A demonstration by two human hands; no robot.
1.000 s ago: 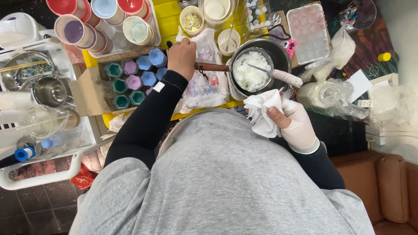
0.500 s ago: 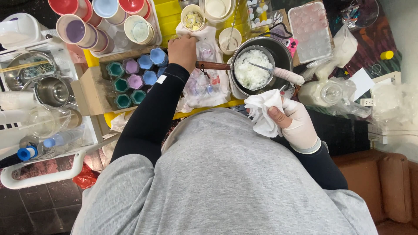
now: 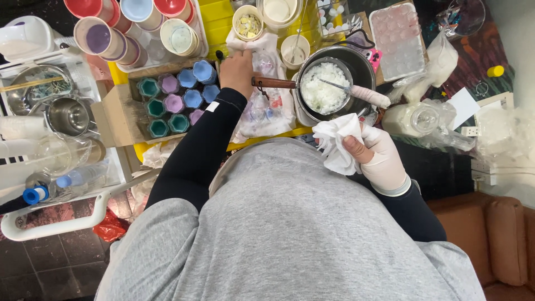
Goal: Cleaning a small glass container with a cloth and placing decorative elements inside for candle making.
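My left hand [image 3: 237, 71], bare with a black sleeve, grips the end of the wooden handle [image 3: 273, 83] of a dark saucepan [image 3: 363, 67]. White flakes [image 3: 325, 88] fill the pan, and a utensil with a wrapped handle [image 3: 365, 94] leans in it. My right hand [image 3: 374, 158], in a pale glove, is closed on a crumpled white tissue [image 3: 336, 141] just below the pan. A cardboard box [image 3: 108, 120] of small teal, purple and blue cups [image 3: 178, 98] sits left of my left hand.
Stacked coloured bowls [image 3: 100, 38] and small cups of chips [image 3: 248, 23] stand at the back on a yellow surface [image 3: 214, 14]. An ice-cube-style mould tray [image 3: 400, 40] and plastic bags [image 3: 440, 53] lie right. A white cart [image 3: 53, 223] holds metal jugs and bottles at left.
My view has shifted slightly. Both hands keep their holds, the left on the pan handle and the right on the tissue.
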